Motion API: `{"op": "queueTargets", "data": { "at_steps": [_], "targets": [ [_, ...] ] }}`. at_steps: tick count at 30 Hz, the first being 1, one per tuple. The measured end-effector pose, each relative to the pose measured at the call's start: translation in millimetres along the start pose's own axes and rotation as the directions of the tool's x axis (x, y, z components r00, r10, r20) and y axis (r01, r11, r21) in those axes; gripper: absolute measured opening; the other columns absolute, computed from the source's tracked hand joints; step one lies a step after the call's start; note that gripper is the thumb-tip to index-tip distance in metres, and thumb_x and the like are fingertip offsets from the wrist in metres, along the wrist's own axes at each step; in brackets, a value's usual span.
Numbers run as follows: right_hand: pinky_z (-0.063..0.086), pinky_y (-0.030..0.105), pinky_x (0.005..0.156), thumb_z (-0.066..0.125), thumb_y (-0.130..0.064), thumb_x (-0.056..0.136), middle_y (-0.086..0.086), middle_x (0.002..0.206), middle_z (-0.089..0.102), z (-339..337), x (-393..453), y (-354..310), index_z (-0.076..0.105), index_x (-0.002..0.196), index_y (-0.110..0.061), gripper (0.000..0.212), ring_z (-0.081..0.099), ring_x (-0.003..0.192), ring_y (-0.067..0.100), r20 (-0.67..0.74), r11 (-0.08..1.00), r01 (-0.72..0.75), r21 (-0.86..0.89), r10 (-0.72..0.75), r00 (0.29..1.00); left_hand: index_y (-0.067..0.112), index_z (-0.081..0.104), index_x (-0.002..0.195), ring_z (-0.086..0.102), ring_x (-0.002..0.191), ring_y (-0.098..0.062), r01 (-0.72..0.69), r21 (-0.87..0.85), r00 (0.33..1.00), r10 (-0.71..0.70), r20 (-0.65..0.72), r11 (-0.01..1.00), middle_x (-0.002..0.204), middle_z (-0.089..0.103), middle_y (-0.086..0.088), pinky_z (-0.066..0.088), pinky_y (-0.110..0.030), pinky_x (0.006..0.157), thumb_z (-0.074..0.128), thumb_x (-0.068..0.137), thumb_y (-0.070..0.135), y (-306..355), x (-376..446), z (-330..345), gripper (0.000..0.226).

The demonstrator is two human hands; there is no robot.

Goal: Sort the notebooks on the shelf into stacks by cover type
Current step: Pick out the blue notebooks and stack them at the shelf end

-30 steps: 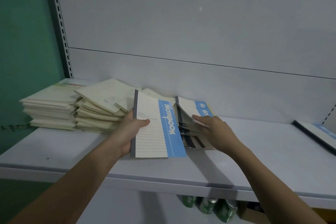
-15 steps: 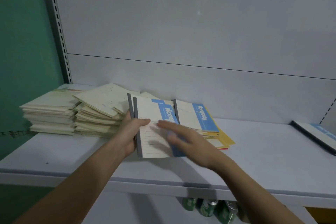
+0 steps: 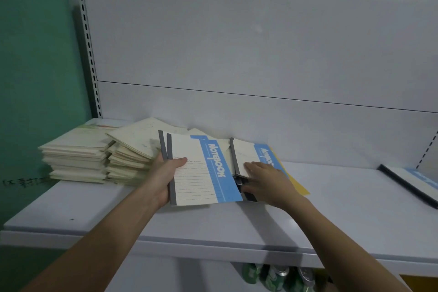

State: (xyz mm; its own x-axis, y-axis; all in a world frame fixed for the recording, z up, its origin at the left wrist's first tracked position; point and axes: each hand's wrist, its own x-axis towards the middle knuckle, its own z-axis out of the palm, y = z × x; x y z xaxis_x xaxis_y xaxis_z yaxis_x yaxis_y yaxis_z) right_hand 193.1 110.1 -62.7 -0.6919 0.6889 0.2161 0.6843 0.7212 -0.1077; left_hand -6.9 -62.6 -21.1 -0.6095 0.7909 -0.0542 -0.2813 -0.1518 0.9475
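Note:
My left hand (image 3: 163, 173) grips two blue-and-cream notebooks (image 3: 201, 173) with grey spines, thumb on the top cover, tilted up above the shelf (image 3: 331, 208). Just to their right lies a mixed pile whose top notebook (image 3: 246, 152) has the same blue-and-cream cover. A yellow cover (image 3: 296, 182) pokes out beneath it. My right hand (image 3: 267, 180) is on the near left corner of that pile, fingers on top and thumb at the edge below, pinching the upper notebooks. Dark-spined covers show under the thumb.
Two stacks of cream notebooks stand at the left, a squared one (image 3: 75, 156) and a messier one (image 3: 130, 149). One blue-and-cream notebook (image 3: 412, 182) lies at the far right. Green cans (image 3: 272, 277) sit on the level below.
My right hand carried a second blue-and-cream notebook over to my left hand, which now holds two. It then went back to the pile and took hold of its corner.

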Motion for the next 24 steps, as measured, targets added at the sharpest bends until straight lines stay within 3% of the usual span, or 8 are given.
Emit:
{"op": "queueTargets", "data": {
  "at_steps": [2,4,7,9,14,16,20,24],
  "targets": [
    [0.043,0.036,0.073,0.047,-0.037,0.094,-0.006,0.102,0.054,-7.8,-4.9,-2.1,0.050,0.104,-0.026,0.015,0.054,0.105,0.025,-0.039,1.000,-0.002,-0.018,0.001,0.999,0.014,0.054,0.127,0.070,0.091,-0.026,-0.001,-0.005,1.000,0.001,-0.001,1.000,0.112,0.070,-0.013,0.057,-0.033,0.060,0.055,0.095,-0.001,0.5,0.7,-3.6,0.036],
    [0.041,0.033,0.070,0.042,-0.025,0.099,-0.005,0.110,0.059,-18.8,-13.1,-6.5,0.056,0.120,-0.031,0.026,0.055,0.108,0.026,-0.102,0.992,-0.039,0.121,0.051,0.993,0.013,0.054,0.127,0.070,0.092,-0.027,-0.004,-0.010,1.000,0.004,0.000,1.000,0.113,0.070,-0.014,0.057,-0.033,0.060,0.056,0.095,0.000,-0.6,-0.1,-5.8,0.035],
    [0.037,0.031,0.069,0.038,-0.026,0.104,-0.003,0.093,0.063,-35.1,-27.4,-27.8,0.057,0.131,-0.032,0.034,0.056,0.087,0.024,-0.352,0.909,-0.056,0.414,0.216,0.911,0.013,0.054,0.128,0.070,0.094,-0.027,-0.015,-0.013,1.000,0.015,0.016,1.000,0.115,0.069,-0.014,0.057,-0.035,0.066,0.055,0.097,0.002,-4.9,-2.1,-7.1,0.033],
    [0.039,0.032,0.068,0.039,-0.027,0.104,-0.002,0.088,0.065,-40.8,-34.9,-51.1,0.056,0.131,-0.034,0.034,0.055,0.079,0.021,-0.459,0.902,0.024,0.432,0.197,0.866,0.012,0.054,0.127,0.070,0.095,-0.028,-0.012,-0.010,0.999,0.012,0.033,1.000,0.113,0.070,-0.014,0.058,-0.036,0.067,0.055,0.097,0.002,-7.9,-4.2,-6.1,0.032],
    [0.049,0.031,0.085,0.047,-0.013,0.093,-0.002,0.131,0.062,-33.2,-65.5,-97.7,0.054,0.136,-0.030,0.046,0.061,0.113,0.023,-0.447,0.965,0.234,0.121,-0.158,0.880,0.017,0.055,0.126,0.070,0.095,-0.031,-0.012,-0.039,0.998,0.015,0.057,0.999,0.111,0.070,-0.014,0.059,-0.042,0.072,0.060,0.097,0.017,-14.5,-8.0,4.4,0.029],
    [0.049,0.035,0.096,0.044,-0.025,0.095,-0.002,0.138,0.056,-23.6,-75.7,-105.7,0.054,0.137,-0.026,0.043,0.056,0.124,0.022,-0.390,0.949,0.311,0.049,-0.269,0.881,0.019,0.059,0.123,0.072,0.096,-0.029,0.014,-0.105,0.996,-0.005,0.086,0.994,0.109,0.073,-0.011,0.059,-0.046,0.079,0.063,0.094,0.031,-16.6,-11.4,7.9,0.031],
    [0.044,0.035,0.096,0.034,-0.058,0.097,-0.010,0.142,0.052,-18.3,-94.0,-113.4,0.054,0.135,-0.031,0.051,0.048,0.128,0.014,-0.280,0.947,0.318,0.045,-0.293,0.914,0.017,0.060,0.117,0.072,0.094,-0.029,0.039,-0.131,0.992,-0.023,0.122,0.991,0.105,0.074,-0.011,0.059,-0.044,0.076,0.071,0.088,0.017,-27.5,-18.4,6.2,0.031],
    [0.028,0.020,0.108,0.026,-0.059,0.098,-0.012,0.146,0.047,-26.2,-108.8,-111.4,0.055,0.134,-0.032,0.053,0.037,0.133,0.004,-0.249,0.930,0.238,0.281,-0.169,0.954,0.016,0.057,0.120,0.071,0.093,-0.028,0.015,-0.060,0.994,-0.009,0.105,0.998,0.106,0.073,-0.012,0.057,-0.036,0.069,0.065,0.087,-0.004,-37.7,-31.0,3.1,0.040]
  ]
}}
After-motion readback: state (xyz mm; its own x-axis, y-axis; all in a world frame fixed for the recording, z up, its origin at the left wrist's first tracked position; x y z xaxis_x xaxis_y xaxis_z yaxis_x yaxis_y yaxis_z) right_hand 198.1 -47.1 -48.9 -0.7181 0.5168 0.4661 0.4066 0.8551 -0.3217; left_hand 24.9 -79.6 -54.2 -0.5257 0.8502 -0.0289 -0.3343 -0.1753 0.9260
